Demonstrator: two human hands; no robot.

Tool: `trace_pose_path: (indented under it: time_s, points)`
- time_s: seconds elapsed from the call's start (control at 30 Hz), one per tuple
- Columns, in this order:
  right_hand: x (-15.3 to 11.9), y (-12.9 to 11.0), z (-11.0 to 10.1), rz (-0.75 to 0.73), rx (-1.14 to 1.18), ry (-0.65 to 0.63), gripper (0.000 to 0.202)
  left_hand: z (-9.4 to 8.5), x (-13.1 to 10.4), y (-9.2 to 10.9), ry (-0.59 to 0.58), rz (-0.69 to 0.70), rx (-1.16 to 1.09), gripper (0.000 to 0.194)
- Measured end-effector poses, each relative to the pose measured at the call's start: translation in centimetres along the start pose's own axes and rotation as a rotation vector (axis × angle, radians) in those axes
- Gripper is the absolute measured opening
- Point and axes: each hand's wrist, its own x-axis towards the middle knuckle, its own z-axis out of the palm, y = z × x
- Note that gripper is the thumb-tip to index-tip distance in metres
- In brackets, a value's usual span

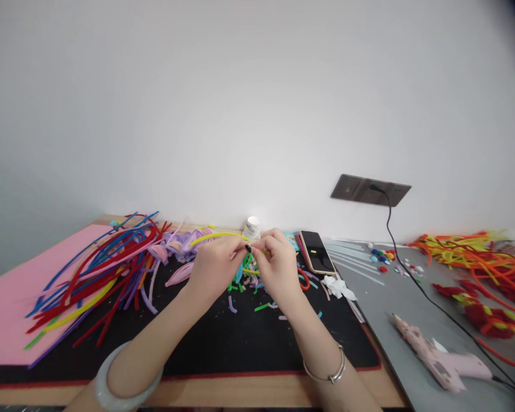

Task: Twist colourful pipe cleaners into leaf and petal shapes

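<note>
Above the black mat (232,349), pinches a yellow pipe cleaner (218,234) between left hand (217,266) and right hand (278,266); apparently mid-shaping, with short offcuts (261,307) scattered below and long pipe cleaners (148,237) at left seemingly unused.

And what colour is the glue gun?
The glue gun is pale pink, seen best in the head view.

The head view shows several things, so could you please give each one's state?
Yellow pipe cleaner: held, curved
Left hand: fingers pinched closed
Right hand: fingers pinched closed
Phone: face up, screen dark
Glue gun: lying on its side, cord attached
Plug: in the wall outlet
Tissue: crumpled
Colored scraps: scattered
</note>
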Motion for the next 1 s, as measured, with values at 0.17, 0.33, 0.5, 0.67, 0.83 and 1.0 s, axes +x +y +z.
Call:
trace_pose_path:
  time_s: [0.17,0.33,0.5,0.67,0.83,1.0]
  points:
    - [-0.7,-0.3,0.5,-0.023,-0.098,0.008,0.02,0.3,0.1,0.6,0.017,-0.003,0.06,0.022]
    - [-0.8,-0.5,0.8,0.015,-0.073,0.072,0.022,0.6,0.5,0.6,0.012,-0.074,-0.012,0.02]
    - [0.5,1.2,-0.1,0.096,0.141,-0.031,0.009,0.0,0.9,-0.4,-0.04,-0.235,-0.347,0.013]
    - [0.9,2.6,-0.4,0.246,0.43,-0.14,0.004,-0.8,1.2,-0.6,-0.099,-0.335,-0.513,0.017]
    - [0.9,2.4,-0.4,0.333,0.555,-0.199,0.009,-1.1,1.2,-1.0,-0.146,-0.309,-0.557,0.018]
    - [1.0,2.6,-0.4,0.386,0.647,-0.178,0.014,-1.2,0.9,-1.4,-0.238,-0.259,-0.603,0.025]
